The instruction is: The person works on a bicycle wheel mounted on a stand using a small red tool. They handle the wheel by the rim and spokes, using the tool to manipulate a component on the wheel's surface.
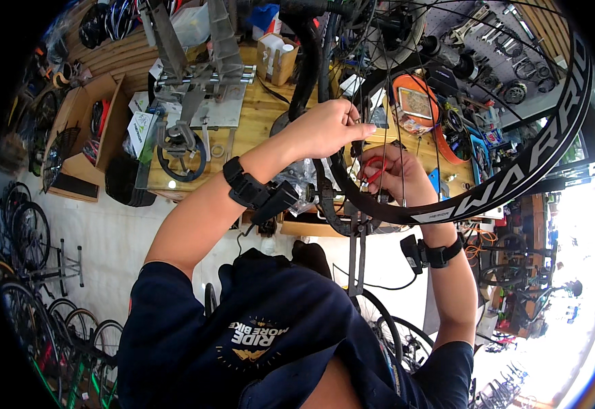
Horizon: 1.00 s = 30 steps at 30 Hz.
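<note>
A bicycle wheel with a black rim (498,199) and thin spokes stands upright between the arms of a dark metal stand (357,262). My right hand (406,174) is closed on a small red spoke wrench (373,169), held among the spokes just inside the near part of the rim. Slightly farther off and to the left, my left hand (328,128) has its fingers curled in beside the spokes, the thumb pointing right. Whatever its fingertips pinch is hidden.
Behind the wheel is a wooden workbench (256,146) bearing a metal stand (187,129), a cardboard box of bottles (277,58) and a round orange container (414,102). Tools hang on a pegboard (508,51). An open carton (83,136) and several bicycles (32,235) stand at left.
</note>
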### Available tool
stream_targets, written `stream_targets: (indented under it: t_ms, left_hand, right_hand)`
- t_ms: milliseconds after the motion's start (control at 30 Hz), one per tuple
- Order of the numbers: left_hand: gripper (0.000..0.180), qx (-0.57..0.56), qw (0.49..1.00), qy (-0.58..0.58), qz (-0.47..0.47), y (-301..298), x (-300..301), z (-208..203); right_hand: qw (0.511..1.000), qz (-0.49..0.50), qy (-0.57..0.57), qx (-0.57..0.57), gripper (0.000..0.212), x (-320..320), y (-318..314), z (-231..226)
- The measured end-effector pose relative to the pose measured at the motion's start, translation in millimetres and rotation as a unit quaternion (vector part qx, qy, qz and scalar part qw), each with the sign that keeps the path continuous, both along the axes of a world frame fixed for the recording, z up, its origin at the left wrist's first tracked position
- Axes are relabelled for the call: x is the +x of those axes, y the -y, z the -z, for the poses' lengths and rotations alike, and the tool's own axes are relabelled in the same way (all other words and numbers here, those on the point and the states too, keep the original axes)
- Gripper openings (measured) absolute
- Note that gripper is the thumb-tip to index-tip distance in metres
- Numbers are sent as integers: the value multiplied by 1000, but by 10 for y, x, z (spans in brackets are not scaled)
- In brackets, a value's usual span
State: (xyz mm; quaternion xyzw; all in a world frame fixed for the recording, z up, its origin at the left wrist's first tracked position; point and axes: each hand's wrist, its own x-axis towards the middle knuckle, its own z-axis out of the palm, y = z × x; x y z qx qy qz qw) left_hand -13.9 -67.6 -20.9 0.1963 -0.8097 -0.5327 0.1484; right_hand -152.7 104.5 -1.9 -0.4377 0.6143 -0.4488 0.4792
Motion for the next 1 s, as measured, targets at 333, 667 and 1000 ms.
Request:
stream_targets:
  t_ms: [333, 667, 1000]
  left_hand:
    - [62, 69, 992, -103, -8, -29, -36, 302]
    - [60, 166, 980, -107, 21, -158, 53, 171]
    - [52, 146, 982, -121, 12, -126, 12, 269]
  right_hand:
    - [998, -56, 1, 20, 26, -9, 35, -28]
    - [994, -110, 7, 25, 31, -36, 11, -201]
    - [967, -41, -251, -9, 27, 182, 136, -89]
